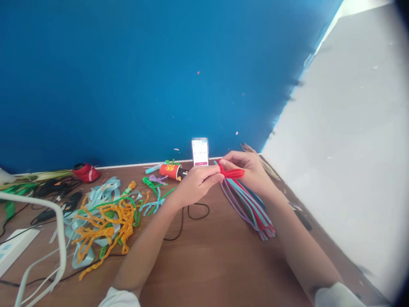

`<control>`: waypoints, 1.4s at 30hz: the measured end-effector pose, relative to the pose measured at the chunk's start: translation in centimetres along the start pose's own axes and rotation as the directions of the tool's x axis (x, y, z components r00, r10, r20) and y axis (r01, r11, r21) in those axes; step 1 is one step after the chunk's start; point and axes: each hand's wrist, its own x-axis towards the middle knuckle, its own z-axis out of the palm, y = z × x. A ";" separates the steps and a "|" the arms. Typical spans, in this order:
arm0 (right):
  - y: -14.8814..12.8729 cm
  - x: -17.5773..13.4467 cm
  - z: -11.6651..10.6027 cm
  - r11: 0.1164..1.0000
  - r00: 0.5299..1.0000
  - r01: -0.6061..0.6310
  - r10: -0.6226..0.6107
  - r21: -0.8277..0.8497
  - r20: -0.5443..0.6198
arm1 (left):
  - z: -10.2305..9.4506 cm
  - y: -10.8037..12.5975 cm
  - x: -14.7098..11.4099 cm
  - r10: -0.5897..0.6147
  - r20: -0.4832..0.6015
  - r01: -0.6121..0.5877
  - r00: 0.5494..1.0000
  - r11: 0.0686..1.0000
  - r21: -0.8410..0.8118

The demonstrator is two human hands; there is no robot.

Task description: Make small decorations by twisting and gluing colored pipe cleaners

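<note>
My left hand pinches a fuzzy red pipe cleaner between thumb and fingers. From the other side my right hand meets it, its fingertips closed at the upper end of the red piece. Folded loops of the red piece stick out toward my right palm. Beneath my right hand and wrist lies a bundle of long pipe cleaners in light blue, red and purple, its far end partly hidden by the hands. A lit phone showing a timer stands behind my left hand.
Left of my arm lies a tangle of orange twisted pipe cleaners with pale blue ribbon. A red paper cup lies on its side near the blue wall. A white frame and power strip occupy the left edge.
</note>
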 end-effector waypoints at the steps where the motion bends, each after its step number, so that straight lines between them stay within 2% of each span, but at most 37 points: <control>1: 0.1 0.0 0.0 1.000 1.000 -0.008 0.009 -0.010 0.012 | 0.1 -0.1 0.0 0.006 -0.013 -0.006 1.000 1.000 0.006; 6: 0.2 -0.1 -0.1 0.997 0.998 -0.027 0.031 -0.068 0.059 | 0.3 -0.3 0.1 0.010 -0.068 -0.009 0.998 1.000 0.012; 10: 0.3 0.0 0.0 0.998 0.996 -0.059 0.056 0.029 0.072 | 0.1 -0.5 0.1 0.032 -0.003 -0.032 0.999 0.999 -0.014; 13: 0.9 0.3 -0.4 0.992 0.998 -0.061 0.062 0.112 -0.003 | 0.0 -0.5 0.1 0.011 0.011 -0.011 1.000 1.000 -0.006; 14: 1.0 0.4 -0.6 0.995 0.998 -0.034 0.039 0.089 -0.055 | 0.0 -0.4 0.2 -0.001 0.004 0.001 1.000 1.000 0.004; 16: 0.9 0.3 -1.0 0.994 0.986 0.084 -0.093 -0.070 -0.138 | 0.0 -0.3 0.3 -0.024 -0.017 0.024 1.000 1.000 0.019; 18: 0.3 0.0 -1.2 0.934 0.957 0.238 -0.272 -0.264 -0.098 | 0.0 -0.2 0.4 -0.035 -0.043 0.035 0.998 0.999 0.005; 21: -1.1 -0.8 -1.2 0.836 0.921 0.376 -0.386 -0.399 0.057 | -0.1 -0.2 0.5 -0.027 -0.088 0.023 0.996 0.998 -0.051; 25: -1.6 -1.4 -0.6 0.677 0.882 0.432 -0.455 -0.596 0.122 | 0.0 -0.5 0.5 -0.004 -0.141 -0.005 0.990 0.998 -0.065; 28: -1.1 -1.2 -0.2 0.601 0.847 0.458 -0.518 -0.655 0.117 | 0.3 -0.6 0.4 0.030 -0.198 -0.033 0.980 0.999 -0.013; 33: -0.9 -1.1 -0.1 0.533 0.828 0.474 -0.540 -0.701 0.150 | 0.7 -0.7 0.4 0.160 -0.291 -0.136 0.943 0.985 0.102; 36: -1.1 -1.2 -0.2 0.488 0.825 0.478 -0.535 -0.731 0.182 | 0.9 -0.8 0.4 0.254 -0.317 -0.203 0.914 0.962 0.185; 42: -0.8 -1.1 -0.5 0.424 0.810 0.507 -0.533 -0.750 0.246 | 1.1 -1.5 0.6 0.389 -0.331 -0.264 0.860 0.893 0.364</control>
